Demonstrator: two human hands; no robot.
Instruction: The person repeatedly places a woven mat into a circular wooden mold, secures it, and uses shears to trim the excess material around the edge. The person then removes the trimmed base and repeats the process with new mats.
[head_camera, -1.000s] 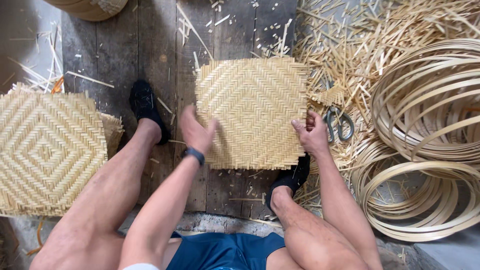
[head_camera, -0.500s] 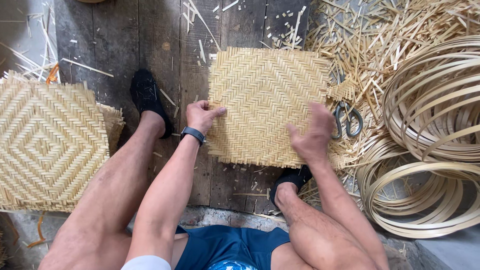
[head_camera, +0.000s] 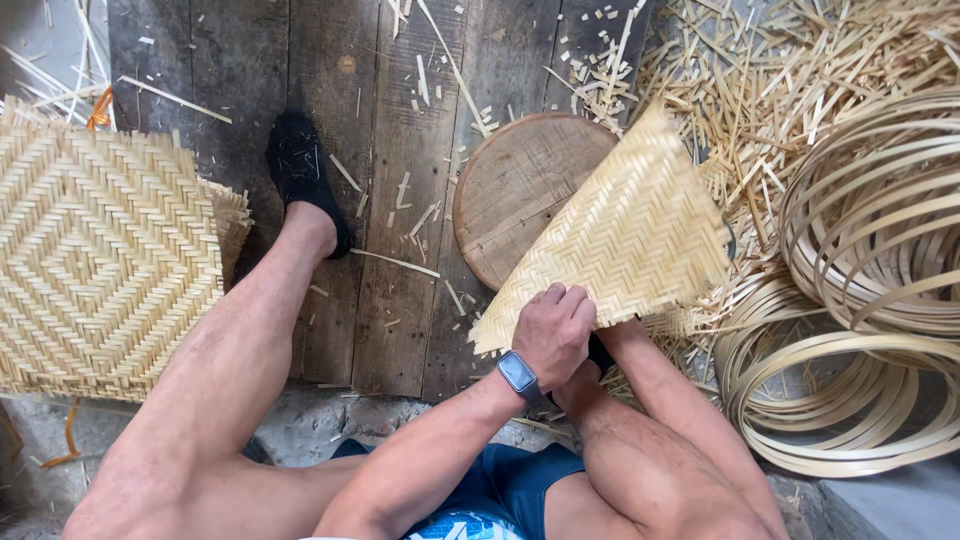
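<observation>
A square woven bamboo mat (head_camera: 630, 235) is tilted up, its far corner raised, over a round wooden block (head_camera: 515, 190) on the plank floor. My left hand (head_camera: 552, 335), with a watch on the wrist, grips the mat's near edge. My right forearm reaches to that same edge beside the left hand. The right hand itself is hidden under the mat and the left hand.
Finished woven mats (head_camera: 100, 260) are piled at the left. Coiled bamboo hoops (head_camera: 870, 230) lie at the right amid scattered bamboo strips (head_camera: 780, 80). My left foot in a black shoe (head_camera: 300, 170) rests on the planks. My legs frame the work spot.
The mat lay flat under both palms; now it is lifted and tilted to the right, which uncovers the round wooden block. My left hand moved to its near edge and my right hand went out of sight.
</observation>
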